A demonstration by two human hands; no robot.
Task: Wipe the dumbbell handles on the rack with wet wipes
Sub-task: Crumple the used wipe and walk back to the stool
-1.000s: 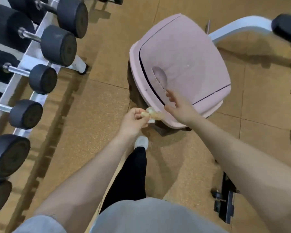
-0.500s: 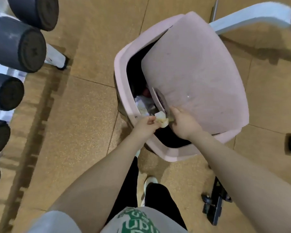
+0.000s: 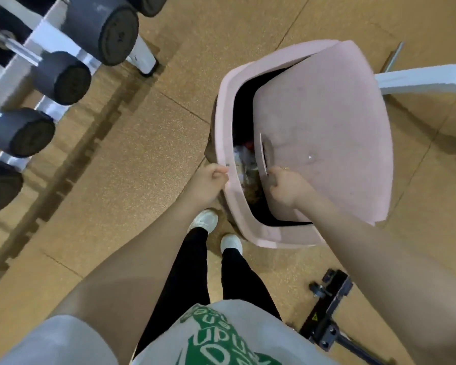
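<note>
Dark round-headed dumbbells [image 3: 103, 27] lie on a white rack [image 3: 48, 40] at the upper left, and one chrome handle [image 3: 16, 48] shows. A pink trash bin [image 3: 227, 122] stands in front of me with its lid [image 3: 327, 127] tilted up. My right hand [image 3: 287, 185] grips the lid at its handle slot. My left hand [image 3: 208, 183] is curled in a loose fist beside the bin's near rim, with nothing visible in it. Crumpled trash [image 3: 245, 159] lies inside the bin. No wipe shows in either hand.
A white bench frame [image 3: 419, 80] runs behind the bin on the right. A black equipment base [image 3: 327, 299] sits on the cork-coloured floor at the lower right. My white shoes [image 3: 203, 219] stand just short of the bin.
My right hand lifted the bin lid. The crumpled wipe that my left hand pinched over the opening is gone from it, and that hand has drawn back to the rim.
</note>
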